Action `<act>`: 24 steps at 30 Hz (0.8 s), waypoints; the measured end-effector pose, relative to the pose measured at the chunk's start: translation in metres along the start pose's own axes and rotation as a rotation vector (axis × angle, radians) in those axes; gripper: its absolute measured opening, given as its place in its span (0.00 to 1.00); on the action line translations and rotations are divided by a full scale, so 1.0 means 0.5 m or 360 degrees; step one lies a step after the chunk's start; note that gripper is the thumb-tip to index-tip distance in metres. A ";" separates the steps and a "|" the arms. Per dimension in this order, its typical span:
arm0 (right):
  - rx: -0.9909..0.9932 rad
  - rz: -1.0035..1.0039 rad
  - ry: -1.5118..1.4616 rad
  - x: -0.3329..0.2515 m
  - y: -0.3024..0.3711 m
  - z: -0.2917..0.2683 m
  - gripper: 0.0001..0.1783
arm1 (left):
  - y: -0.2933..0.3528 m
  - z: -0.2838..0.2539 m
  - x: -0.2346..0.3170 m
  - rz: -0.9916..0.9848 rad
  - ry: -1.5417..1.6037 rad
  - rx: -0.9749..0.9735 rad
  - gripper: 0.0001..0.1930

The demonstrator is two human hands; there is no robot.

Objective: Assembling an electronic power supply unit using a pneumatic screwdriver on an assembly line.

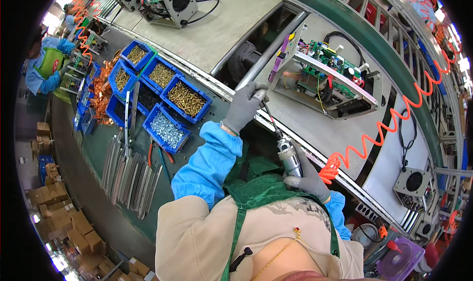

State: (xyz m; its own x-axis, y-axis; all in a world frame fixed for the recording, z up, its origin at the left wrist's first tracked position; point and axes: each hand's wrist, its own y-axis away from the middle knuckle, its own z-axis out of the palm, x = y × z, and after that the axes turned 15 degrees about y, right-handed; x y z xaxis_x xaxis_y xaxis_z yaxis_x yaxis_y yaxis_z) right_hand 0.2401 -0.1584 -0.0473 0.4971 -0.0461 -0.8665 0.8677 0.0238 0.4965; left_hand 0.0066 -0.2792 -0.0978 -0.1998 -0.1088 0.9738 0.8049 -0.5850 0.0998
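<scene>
The person's 2 hands are wearing grey gloves and are working in front of the body, near the edge of the workbench. The right hand [308, 175] is closing firmly around the silver body of a pneumatic screwdriver [289, 158], which is lying slanted above the green apron [266, 185], and its thin bit [270, 114] is pointing up and left toward the other hand. The left hand [240, 109] is bending its fingers inward, with the fingertips just beside the tip of the bit; I cannot tell if they are pinching a small screw there or only touching the bit. An orange-red coiled hose [372, 142] is stretching from beside the right hand to the upper right. Beyond the hands, 1 metal chassis [340, 96] with green circuit boards is standing on the bench. To the left, blue bins are holding small fasteners: 1 bin [186, 99] is containing brass-coloured screws, and another [167, 131] silver-coloured pieces. Nearby, long metal strips [130, 177] are lying side by side.
</scene>
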 end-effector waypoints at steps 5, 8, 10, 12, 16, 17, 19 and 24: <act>-0.0155 0.0017 -0.0190 -0.005 -0.007 -0.004 0.57 | 0.017 -0.008 -0.015 0.0009 0.0188 0.0062 0.13; -0.0122 0.0026 -0.0174 -0.009 -0.011 0.003 0.58 | 0.031 -0.004 -0.035 -0.0293 0.0735 0.0184 0.15; -0.0193 0.0019 -0.0144 -0.010 -0.019 0.005 0.59 | 0.042 -0.004 -0.039 -0.0260 0.0899 0.0228 0.15; -0.0252 0.0012 -0.0120 -0.013 -0.027 0.008 0.59 | 0.060 -0.015 -0.033 -0.0176 0.0885 0.0262 0.16; -0.0274 -0.0001 -0.0094 -0.029 -0.039 0.012 0.59 | 0.124 -0.123 0.013 0.0360 -0.0423 0.0562 0.14; -0.0239 0.0007 -0.0104 -0.026 -0.036 0.012 0.59 | 0.148 -0.187 0.029 0.0380 -0.0998 0.0877 0.13; -0.0207 0.0017 -0.0113 -0.029 -0.030 0.010 0.59 | 0.206 -0.346 0.006 0.0397 -0.1952 0.1447 0.09; -0.0090 0.0065 -0.0221 -0.029 -0.030 0.007 0.59 | 0.227 -0.438 0.003 -0.0525 -0.2935 0.1035 0.06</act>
State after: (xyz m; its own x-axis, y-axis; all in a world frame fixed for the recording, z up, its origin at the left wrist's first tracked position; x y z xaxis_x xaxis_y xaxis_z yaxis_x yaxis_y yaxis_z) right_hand 0.2199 -0.1616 -0.0421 0.5302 -0.1813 -0.8283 0.8475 0.0847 0.5239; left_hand -0.0248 -0.5216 -0.1300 0.0169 0.9896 -0.1430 0.9963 -0.0287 -0.0812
